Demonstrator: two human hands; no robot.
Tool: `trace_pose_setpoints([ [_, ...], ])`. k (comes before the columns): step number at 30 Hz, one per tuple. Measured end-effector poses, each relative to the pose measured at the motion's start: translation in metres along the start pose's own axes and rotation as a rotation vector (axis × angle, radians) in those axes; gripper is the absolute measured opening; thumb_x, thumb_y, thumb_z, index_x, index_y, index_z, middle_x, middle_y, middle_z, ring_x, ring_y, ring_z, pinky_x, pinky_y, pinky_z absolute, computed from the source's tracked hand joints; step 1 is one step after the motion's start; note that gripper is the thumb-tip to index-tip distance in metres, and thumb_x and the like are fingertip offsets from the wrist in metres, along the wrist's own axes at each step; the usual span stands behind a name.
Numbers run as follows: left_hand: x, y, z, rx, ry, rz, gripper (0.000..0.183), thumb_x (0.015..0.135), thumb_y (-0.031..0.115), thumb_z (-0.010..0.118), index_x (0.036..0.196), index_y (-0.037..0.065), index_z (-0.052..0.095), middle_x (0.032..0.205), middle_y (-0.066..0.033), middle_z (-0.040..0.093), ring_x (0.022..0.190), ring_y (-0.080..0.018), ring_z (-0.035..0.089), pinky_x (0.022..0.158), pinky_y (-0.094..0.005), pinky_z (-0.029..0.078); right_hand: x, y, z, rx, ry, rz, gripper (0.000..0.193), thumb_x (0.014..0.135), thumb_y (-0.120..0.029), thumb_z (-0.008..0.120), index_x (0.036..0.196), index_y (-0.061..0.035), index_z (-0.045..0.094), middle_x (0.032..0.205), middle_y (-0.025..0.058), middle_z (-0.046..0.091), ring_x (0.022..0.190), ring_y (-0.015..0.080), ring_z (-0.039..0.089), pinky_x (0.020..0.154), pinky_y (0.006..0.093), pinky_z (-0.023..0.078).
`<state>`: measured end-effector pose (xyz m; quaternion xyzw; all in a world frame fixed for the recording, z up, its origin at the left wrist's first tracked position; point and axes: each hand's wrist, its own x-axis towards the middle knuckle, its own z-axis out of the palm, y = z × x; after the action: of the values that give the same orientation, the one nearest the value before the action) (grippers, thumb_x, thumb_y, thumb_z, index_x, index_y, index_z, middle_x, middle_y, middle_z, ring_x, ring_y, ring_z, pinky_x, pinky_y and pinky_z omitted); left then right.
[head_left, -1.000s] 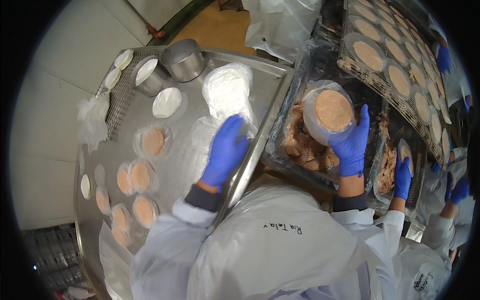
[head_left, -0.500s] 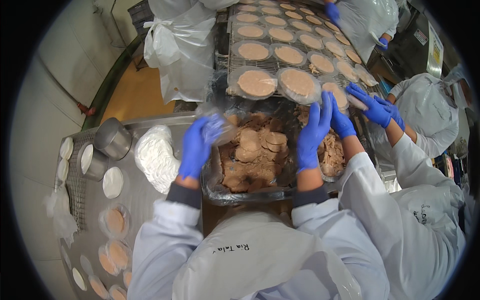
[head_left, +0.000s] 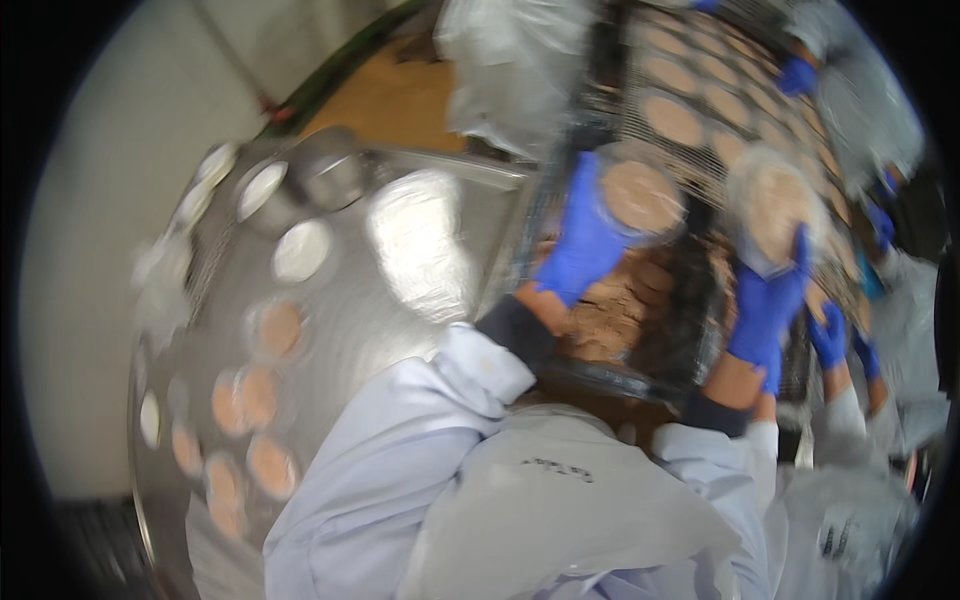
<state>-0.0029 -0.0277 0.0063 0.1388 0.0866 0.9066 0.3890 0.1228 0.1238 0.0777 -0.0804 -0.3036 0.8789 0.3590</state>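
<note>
Both my hands wear blue gloves. My left hand (head_left: 583,240) grips a flat round pinkish patty (head_left: 642,196) with clear plastic film around it, above the far part of the meat tub. In my right hand (head_left: 768,305) is a second patty (head_left: 776,205) with a wider rim of clear film, blurred by motion; the fingers lie against its near side. Below and between the hands, a black-lined tub (head_left: 600,378) holds brown ground meat (head_left: 605,325). Film and motion blur hide the exact finger contact.
To the left, a steel table (head_left: 345,340) bears several patties (head_left: 278,328), white discs (head_left: 301,250), a metal pot (head_left: 332,168) and a shiny white plastic bundle (head_left: 420,240). A wire rack (head_left: 640,130) with rows of patties stands beyond the tub. Co-workers' gloved hands (head_left: 828,335) are at the right.
My view has turned left, shifting the scene rightward. My left hand had crumpled clear film and now holds a patty; my right hand has lifted a film-wrapped patty near the rack.
</note>
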Motion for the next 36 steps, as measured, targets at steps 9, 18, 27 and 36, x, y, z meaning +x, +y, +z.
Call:
trace_pose_setpoints([
  [9, -0.136, 0.098, -0.023, 0.853, 0.502, 0.121, 0.044, 0.080, 0.022, 0.060, 0.111, -0.007, 0.049, 0.101, -0.0119, 0.058, 0.086, -0.0167, 0.059, 0.078, -0.0283, 0.047, -0.030, 0.153, 0.000, -0.636, -0.269, 0.462, 0.045, 0.082, -0.028, 0.058, 0.117, -0.0024, 0.048, 0.112, 0.0112, 0.053, 0.105, 0.0205, 0.050, 0.091, 0.0363, 0.037],
  [18, -0.327, 0.283, -0.052, 1.999, 1.307, -0.028, 0.045, 0.074, 0.034, 0.063, 0.102, -0.001, 0.059, 0.091, -0.0116, 0.063, 0.079, -0.0237, 0.060, 0.075, -0.0330, 0.046, 0.028, 0.094, 0.011, 0.298, 0.277, 0.165, 0.083, 0.084, -0.035, 0.052, 0.137, -0.0228, -0.011, 0.144, 0.0077, 0.004, 0.130, 0.0366, 0.015, 0.099, 0.0621, 0.020],
  [27, -0.256, 0.209, -0.093, 1.402, 1.085, 0.181, 0.017, 0.084, 0.017, 0.053, 0.089, 0.001, 0.058, 0.084, -0.0066, 0.059, 0.078, -0.0159, 0.060, 0.068, -0.0273, 0.048, 0.046, 0.090, -0.008, 0.228, 0.314, 0.146, 0.053, 0.091, -0.036, 0.029, 0.130, -0.0011, 0.029, 0.137, 0.0162, 0.028, 0.127, 0.0324, 0.026, 0.101, 0.0533, 0.023],
  [36, 0.012, -0.015, -0.014, 0.198, 0.163, -0.179, 0.042, 0.085, 0.026, 0.055, 0.114, -0.003, 0.048, 0.105, -0.0124, 0.056, 0.097, -0.0206, 0.055, 0.085, -0.0317, 0.045, -0.010, 0.094, -0.003, -0.038, 0.242, 0.015, 0.054, 0.092, -0.041, 0.026, 0.128, -0.0011, 0.031, 0.130, 0.0155, 0.037, 0.115, 0.0286, 0.040, 0.100, 0.0400, 0.029],
])
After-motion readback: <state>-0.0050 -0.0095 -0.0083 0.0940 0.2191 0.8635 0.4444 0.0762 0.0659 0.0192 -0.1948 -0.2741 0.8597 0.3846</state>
